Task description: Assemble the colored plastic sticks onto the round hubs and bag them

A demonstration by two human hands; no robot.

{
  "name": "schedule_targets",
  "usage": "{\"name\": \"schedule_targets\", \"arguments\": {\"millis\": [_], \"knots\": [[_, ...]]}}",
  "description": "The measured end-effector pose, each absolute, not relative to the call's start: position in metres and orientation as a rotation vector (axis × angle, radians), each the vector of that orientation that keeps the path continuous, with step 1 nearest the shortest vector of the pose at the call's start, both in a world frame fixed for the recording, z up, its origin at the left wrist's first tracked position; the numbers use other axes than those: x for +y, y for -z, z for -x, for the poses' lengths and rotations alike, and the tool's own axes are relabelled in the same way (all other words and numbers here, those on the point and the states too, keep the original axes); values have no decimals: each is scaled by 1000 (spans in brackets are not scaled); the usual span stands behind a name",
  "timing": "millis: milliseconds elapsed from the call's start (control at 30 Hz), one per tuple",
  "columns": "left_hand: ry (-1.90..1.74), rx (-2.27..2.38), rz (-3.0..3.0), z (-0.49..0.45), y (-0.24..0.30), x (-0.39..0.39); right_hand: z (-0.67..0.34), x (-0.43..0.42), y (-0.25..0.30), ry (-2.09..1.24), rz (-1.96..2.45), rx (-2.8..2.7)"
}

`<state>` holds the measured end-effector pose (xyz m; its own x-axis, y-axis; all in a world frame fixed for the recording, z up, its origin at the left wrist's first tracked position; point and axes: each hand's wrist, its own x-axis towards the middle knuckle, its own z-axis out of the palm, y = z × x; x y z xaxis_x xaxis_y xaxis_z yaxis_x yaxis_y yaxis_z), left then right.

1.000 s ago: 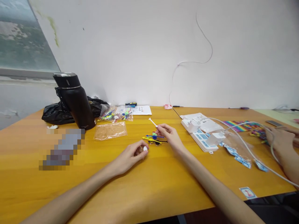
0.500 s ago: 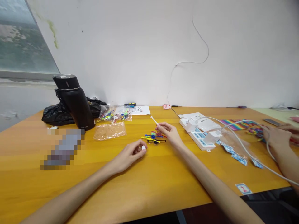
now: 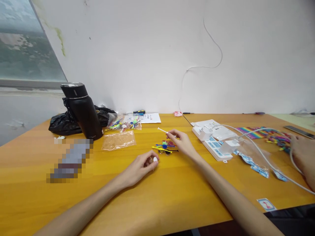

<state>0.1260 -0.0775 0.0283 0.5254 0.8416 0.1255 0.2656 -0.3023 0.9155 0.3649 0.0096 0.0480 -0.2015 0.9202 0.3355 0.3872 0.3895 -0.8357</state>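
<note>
1. Right hand [image 3: 182, 142]: thumb and forefinger pinch the near end of a thin white stick [image 3: 162, 130], which slants up and to the far left, clear of the table [image 3: 172, 196].
2. Left hand [image 3: 141, 167]: rests on the table, fingers curled, tips closed on a small white piece [image 3: 155, 159] just near-left of the coloured sticks [image 3: 165, 147].
3. Coloured sticks: a loose pile of yellow, blue, red and black pieces lying flat, directly under the right hand's fingertips.
4. Handling, as a judgement: both white parts look light and slim, so a soft fingertip pinch close to the end should serve. Steadying both wrists on the table would keep the two parts from wandering.
5. Clear bags [image 3: 124, 123], far left of the pile: they hold more coloured pieces of the same kind, too small to sort.
6. Flat clear bag [image 3: 118, 140], nearer: it looks almost empty, and its contents cannot be made out.
7. Crumpled clear bag [image 3: 251, 160], right: small blue-and-white packets show in and beside it.
8. Black bottle [image 3: 83, 111], left: lid on, contents hidden.
9. Power strip [image 3: 211, 139], right of centre, with a co-worker's hand [image 3: 304, 152] at the right edge.
</note>
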Motion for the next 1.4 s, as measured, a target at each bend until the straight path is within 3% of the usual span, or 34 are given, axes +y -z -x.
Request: {"name": "schedule_targets", "arguments": {"millis": [400,633,867,967,1100,1400], "knots": [[-764,923,-1841,-125,-27,-78,-397,47,-31,-582,1284,-1842],[-779,921,-1855,-125,-27,-77,-359,83,-42,-359,1204,-2208],[-792,923,-1827,-125,-23,-76,-341,89,-39,-421,1233,-2175],[-842,825,-1639,-124,-19,-72,-338,61,-46,-416,1207,-2085],[-964,736,-1376,-123,-15,-63,-336,3,-57,-697,957,-2076],[-924,737,-1449,-122,-20,-67,-331,-40,-63,-873,703,-2272]]}}
